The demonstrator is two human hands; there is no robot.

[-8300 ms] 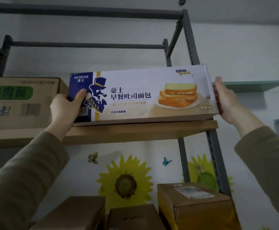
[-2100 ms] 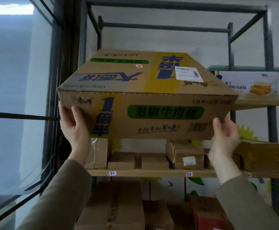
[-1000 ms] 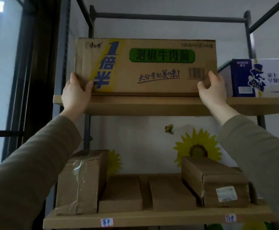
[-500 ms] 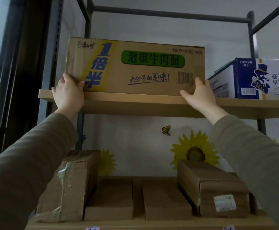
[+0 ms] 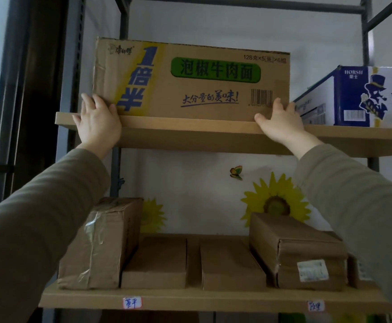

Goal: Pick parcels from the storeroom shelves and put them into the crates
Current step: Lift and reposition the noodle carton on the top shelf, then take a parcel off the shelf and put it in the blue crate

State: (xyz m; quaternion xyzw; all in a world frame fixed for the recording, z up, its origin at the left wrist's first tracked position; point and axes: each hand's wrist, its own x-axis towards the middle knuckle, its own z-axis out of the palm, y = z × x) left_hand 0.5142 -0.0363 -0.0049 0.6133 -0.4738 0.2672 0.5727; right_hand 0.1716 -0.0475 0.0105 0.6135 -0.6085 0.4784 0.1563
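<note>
A wide brown noodle carton (image 5: 213, 89) with a green label and blue lettering rests on the top shelf board (image 5: 190, 134) of a metal rack, its front face toward me. My left hand (image 5: 97, 127) lies over the shelf edge with spread fingers flat against the carton's lower left corner. At the lower right corner, my right hand (image 5: 281, 122) has its fingers up along the carton's edge and its thumb along the shelf edge. Neither hand wraps around the carton. No crate is in view.
A blue and white bread box (image 5: 365, 96) stands right of the carton on the same shelf. The lower shelf (image 5: 213, 299) carries a taped parcel (image 5: 101, 243), two flat boxes (image 5: 155, 262) and a labelled parcel (image 5: 299, 250). A dark window frame (image 5: 15, 89) borders the left.
The carton, tilted out in the air two seconds ago, now sits back on the top shelf. Both hands have slid down from its lower corners onto the shelf edge.
</note>
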